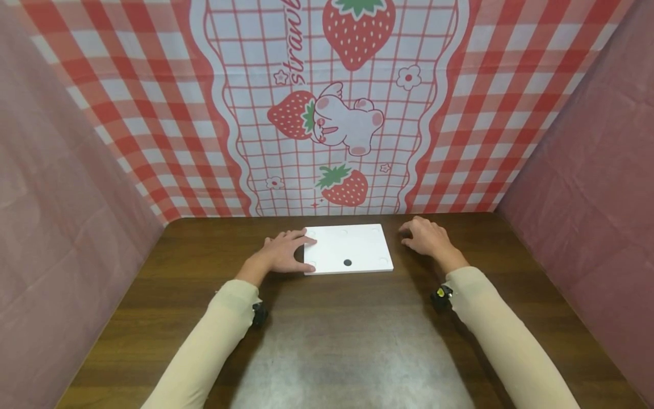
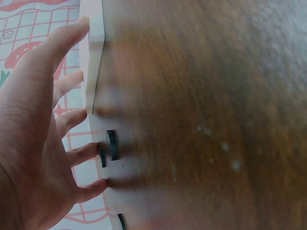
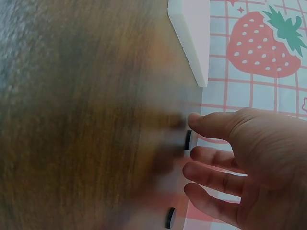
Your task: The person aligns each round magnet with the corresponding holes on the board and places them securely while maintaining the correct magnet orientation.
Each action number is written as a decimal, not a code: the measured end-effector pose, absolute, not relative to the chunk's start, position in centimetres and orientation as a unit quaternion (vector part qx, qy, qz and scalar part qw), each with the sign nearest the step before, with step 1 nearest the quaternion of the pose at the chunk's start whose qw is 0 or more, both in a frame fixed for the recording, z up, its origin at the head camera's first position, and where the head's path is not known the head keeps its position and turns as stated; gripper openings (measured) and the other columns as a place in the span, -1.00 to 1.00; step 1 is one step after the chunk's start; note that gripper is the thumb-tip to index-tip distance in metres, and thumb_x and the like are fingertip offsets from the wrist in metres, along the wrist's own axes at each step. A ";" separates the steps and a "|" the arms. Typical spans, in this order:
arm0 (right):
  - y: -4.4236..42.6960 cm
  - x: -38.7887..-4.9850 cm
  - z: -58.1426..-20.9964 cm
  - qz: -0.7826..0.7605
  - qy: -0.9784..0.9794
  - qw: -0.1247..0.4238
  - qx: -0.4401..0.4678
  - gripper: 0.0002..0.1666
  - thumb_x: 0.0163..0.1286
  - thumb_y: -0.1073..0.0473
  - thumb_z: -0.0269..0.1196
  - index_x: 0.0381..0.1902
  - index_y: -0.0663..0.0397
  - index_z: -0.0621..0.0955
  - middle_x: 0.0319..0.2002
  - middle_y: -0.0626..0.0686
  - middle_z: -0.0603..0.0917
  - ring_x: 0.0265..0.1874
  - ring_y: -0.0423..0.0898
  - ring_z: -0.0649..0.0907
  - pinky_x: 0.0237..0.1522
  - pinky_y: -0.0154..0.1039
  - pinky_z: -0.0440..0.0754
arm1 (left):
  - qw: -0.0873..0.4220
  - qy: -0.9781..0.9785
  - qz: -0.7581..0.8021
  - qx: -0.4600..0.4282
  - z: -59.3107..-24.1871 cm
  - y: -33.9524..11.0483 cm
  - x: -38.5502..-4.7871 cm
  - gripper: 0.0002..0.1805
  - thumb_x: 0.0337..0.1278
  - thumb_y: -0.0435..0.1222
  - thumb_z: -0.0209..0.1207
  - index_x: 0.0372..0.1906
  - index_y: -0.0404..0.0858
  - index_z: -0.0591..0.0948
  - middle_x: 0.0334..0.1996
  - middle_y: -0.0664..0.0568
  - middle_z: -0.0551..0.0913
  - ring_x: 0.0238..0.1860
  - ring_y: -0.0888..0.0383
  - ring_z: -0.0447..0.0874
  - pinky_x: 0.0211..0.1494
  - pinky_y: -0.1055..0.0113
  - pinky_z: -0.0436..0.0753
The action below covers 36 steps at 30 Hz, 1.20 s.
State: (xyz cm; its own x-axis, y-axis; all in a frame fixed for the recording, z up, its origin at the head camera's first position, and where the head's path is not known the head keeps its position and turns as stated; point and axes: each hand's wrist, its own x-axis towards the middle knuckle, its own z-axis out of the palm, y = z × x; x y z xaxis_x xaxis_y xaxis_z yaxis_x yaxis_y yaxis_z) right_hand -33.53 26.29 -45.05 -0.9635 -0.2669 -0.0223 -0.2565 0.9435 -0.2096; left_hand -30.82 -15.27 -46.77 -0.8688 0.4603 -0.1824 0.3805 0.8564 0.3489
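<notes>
A flat white board (image 1: 352, 244) lies on the wooden table, with shallow round marks near its corners and top edge. One black disc (image 1: 347, 262) sits close to its near edge. My left hand (image 1: 283, 251) spreads over the board's left end. Its thumb touches the near left corner, a finger reaches the far left part, and other fingertips touch down beyond the board. To the board's right, my right hand (image 1: 426, 236) hovers low with loosely bent fingers, apart from the board. In the right wrist view a dark disc (image 3: 188, 140) shows between its thumb and fingers, apparently on the table.
Several dark discs lie on the table by the left hand, among them one disc (image 2: 111, 144) near its fingertips. Another dark disc (image 3: 170, 218) lies by the right hand. A strawberry-print cloth (image 1: 352, 108) stands behind the table (image 1: 337, 341); pink cloth (image 1: 587, 170) hangs at both sides.
</notes>
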 end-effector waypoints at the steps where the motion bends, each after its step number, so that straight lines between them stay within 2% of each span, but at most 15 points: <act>1: 26.3 -33.5 -45.1 -0.103 0.985 0.029 -0.134 -0.55 0.59 0.14 0.41 0.36 0.09 0.77 0.36 0.32 0.72 0.34 0.42 0.71 0.24 0.47 0.72 | 0.131 0.955 0.153 0.220 -46.8 -15.3 -30.8 -0.04 0.35 0.36 0.35 0.75 0.16 0.39 0.89 -0.06 0.09 0.86 -0.43 0.02 0.70 -0.74 0.04; 7: 26.4 -33.6 -45.2 -0.102 0.984 0.042 -0.138 -0.57 0.60 0.16 0.40 0.34 0.12 0.78 0.37 0.33 0.72 0.36 0.42 0.70 0.25 0.48 0.72 | 0.133 0.954 0.155 0.221 -46.7 -15.3 -30.8 -0.04 0.35 0.36 0.35 0.75 0.16 0.39 0.89 -0.06 0.09 0.86 -0.43 0.02 0.71 -0.73 0.04; 20: 26.4 -33.9 -45.3 -0.091 0.987 0.032 -0.132 -0.55 0.58 0.15 0.42 0.33 0.20 0.78 0.33 0.36 0.74 0.33 0.44 0.72 0.22 0.48 0.75 | 0.132 0.954 0.156 0.221 -46.7 -15.3 -30.8 -0.04 0.35 0.37 0.35 0.74 0.17 0.40 0.89 -0.05 0.09 0.86 -0.42 0.03 0.70 -0.73 0.04; 36: 26.4 -34.7 -45.5 -0.094 0.988 0.021 -0.123 -0.64 0.57 0.23 0.39 0.25 0.14 0.83 0.33 0.31 0.81 0.26 0.43 0.78 0.14 0.45 0.78 | 0.133 0.953 0.157 0.220 -46.5 -15.3 -30.6 -0.04 0.36 0.36 0.34 0.75 0.15 0.39 0.90 -0.05 0.08 0.86 -0.42 0.02 0.70 -0.74 0.03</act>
State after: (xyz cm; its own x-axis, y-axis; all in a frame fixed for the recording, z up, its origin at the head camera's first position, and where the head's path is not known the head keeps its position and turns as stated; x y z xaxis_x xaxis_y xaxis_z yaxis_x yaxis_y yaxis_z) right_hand -34.66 26.36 -45.47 -0.9688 -0.2471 -0.0178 -0.2393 0.9521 -0.1905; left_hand -30.59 -15.25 -46.49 -0.8673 0.4621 -0.1849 0.3782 0.8534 0.3588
